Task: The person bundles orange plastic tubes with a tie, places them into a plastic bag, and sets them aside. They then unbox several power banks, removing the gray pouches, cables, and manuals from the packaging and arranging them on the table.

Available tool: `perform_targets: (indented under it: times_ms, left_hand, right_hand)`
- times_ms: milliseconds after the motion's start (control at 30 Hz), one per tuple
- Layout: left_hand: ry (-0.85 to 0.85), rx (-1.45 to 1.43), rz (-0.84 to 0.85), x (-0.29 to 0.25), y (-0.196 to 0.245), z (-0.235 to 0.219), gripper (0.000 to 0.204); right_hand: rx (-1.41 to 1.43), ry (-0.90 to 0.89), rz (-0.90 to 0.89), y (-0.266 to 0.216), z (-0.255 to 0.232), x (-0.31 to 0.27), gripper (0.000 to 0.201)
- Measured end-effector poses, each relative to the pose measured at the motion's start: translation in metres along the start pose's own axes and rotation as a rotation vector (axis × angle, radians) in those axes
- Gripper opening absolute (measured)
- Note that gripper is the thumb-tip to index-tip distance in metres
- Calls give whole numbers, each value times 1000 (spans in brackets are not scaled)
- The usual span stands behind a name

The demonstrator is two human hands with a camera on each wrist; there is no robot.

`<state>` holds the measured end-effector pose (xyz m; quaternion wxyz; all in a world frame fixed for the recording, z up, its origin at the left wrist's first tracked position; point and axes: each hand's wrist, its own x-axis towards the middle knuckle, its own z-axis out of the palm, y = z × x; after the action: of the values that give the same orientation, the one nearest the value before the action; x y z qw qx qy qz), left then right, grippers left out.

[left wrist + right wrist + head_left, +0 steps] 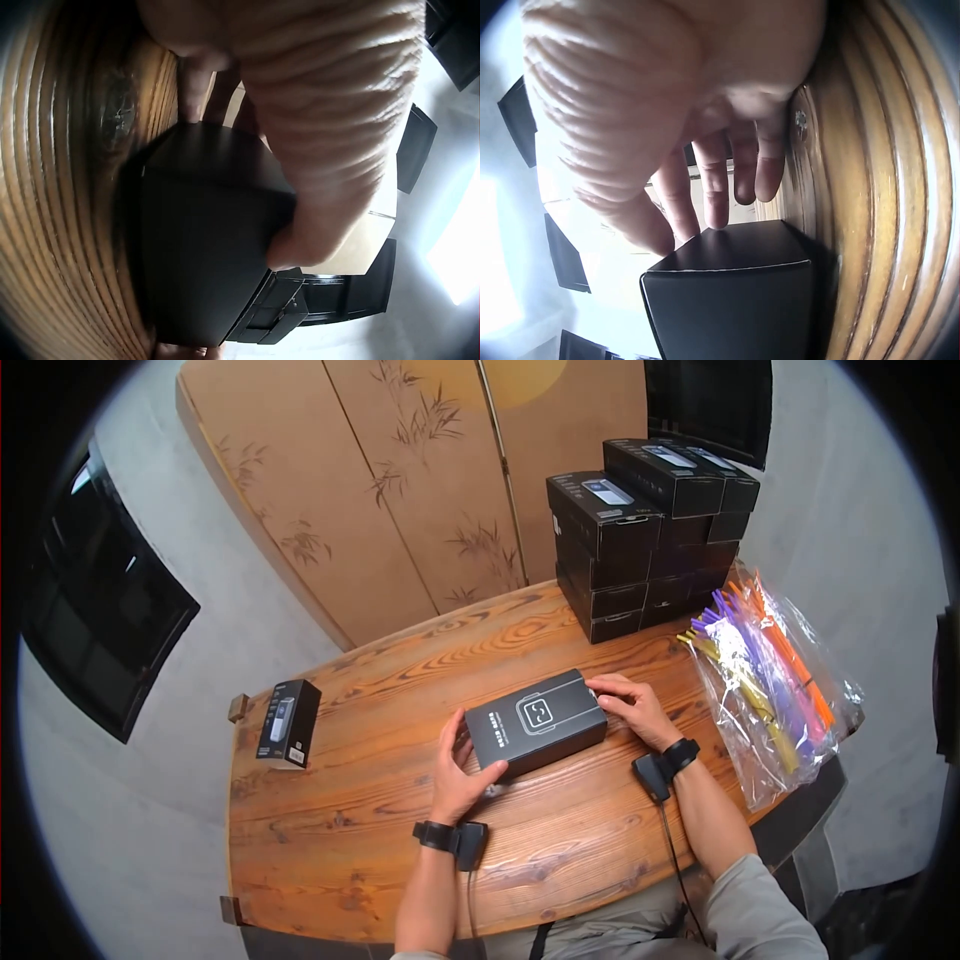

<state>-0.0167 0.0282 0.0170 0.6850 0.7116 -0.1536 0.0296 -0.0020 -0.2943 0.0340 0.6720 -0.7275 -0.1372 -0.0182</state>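
Note:
A black box (536, 724) with a white line drawing of a smiling square face lies flat on the wooden table in front of me. At its left end, my left hand (458, 775) grips it, the thumb at the near corner and the fingers along the end. The left wrist view shows that thumb on the edge of the box (210, 255). My right hand (640, 712) is at the opposite end, its fairly straight fingertips right at the far corner. In the right wrist view these fingers (716, 187) reach past the end of the box (727, 307).
Another black box (288, 725) stands at the table's left side. Several black boxes (640, 550) are stacked at the back right. A clear plastic bag (765, 690) of yellow, purple and orange sticks lies along the right edge. A folding screen (400, 490) stands behind the table (330, 860).

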Motion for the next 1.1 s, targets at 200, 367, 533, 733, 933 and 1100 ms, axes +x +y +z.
perform_targets:
  times_ms: [200, 367, 533, 733, 933, 1100]
  left_hand:
    - [11, -9, -15, -1, 4, 1, 96]
    - [22, -13, -27, -2, 6, 3, 96]
    - [29, -46, -31, -1, 5, 2, 95]
    - [43, -87, -62, -3, 9, 3, 95]
    - [49, -85, -65, -3, 12, 3, 93]
    - [60, -105, -73, -3, 12, 3, 91]
  right_hand:
    - [-6, -69, -49, -5, 1, -3, 32]
    - [67, -16, -53, 2, 6, -2, 38]
    - [145, -29, 28, -2, 5, -3, 40]
    - [152, -44, 29, 1, 2, -3, 35]
    - [57, -62, -43, -1, 3, -3, 36]
    - [187, -86, 26, -3, 4, -5, 49]
